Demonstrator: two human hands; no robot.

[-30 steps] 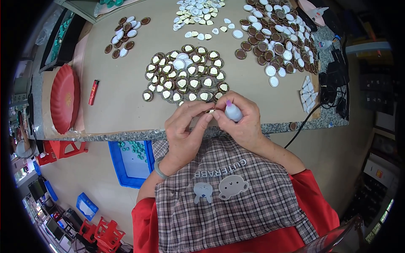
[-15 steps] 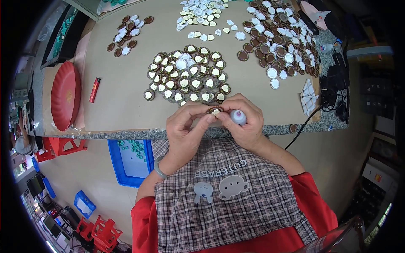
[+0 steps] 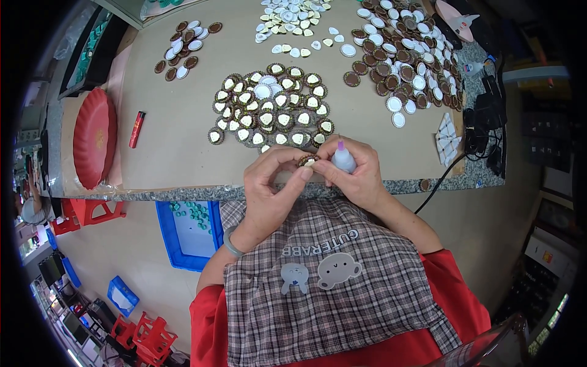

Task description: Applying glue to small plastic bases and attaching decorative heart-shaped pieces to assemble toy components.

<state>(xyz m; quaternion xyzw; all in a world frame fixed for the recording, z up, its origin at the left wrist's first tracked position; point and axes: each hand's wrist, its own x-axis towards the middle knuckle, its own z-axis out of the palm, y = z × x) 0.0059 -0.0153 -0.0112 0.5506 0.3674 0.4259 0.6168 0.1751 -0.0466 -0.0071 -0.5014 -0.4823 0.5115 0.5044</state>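
Observation:
Over the table's near edge, my left hand (image 3: 275, 178) pinches a small round brown disc (image 3: 308, 161) with a scalloped edge and a pale piece on its face. My right hand (image 3: 358, 174) meets it from the other side, thumb and fingertip at the disc's edge. A glue bottle (image 3: 343, 160) with a purple tip is tucked in the same right hand, its nozzle pointing up and away from me. Just beyond my hands lies a cluster of finished-looking brown discs (image 3: 284, 121) with cream pieces on them.
A big heap of brown and white discs (image 3: 406, 73) lies at the far right, a smaller pile (image 3: 181, 50) at the far left. Loose cream pieces (image 3: 293, 18) lie at the back. On the left are a red scalloped tray (image 3: 96, 139) and a red tube (image 3: 137, 129); below stands a blue bin (image 3: 188, 244).
The glue bottle in my right hand has tipped so its nozzle points farther up. The disc has shifted slightly left, and both hands stay together.

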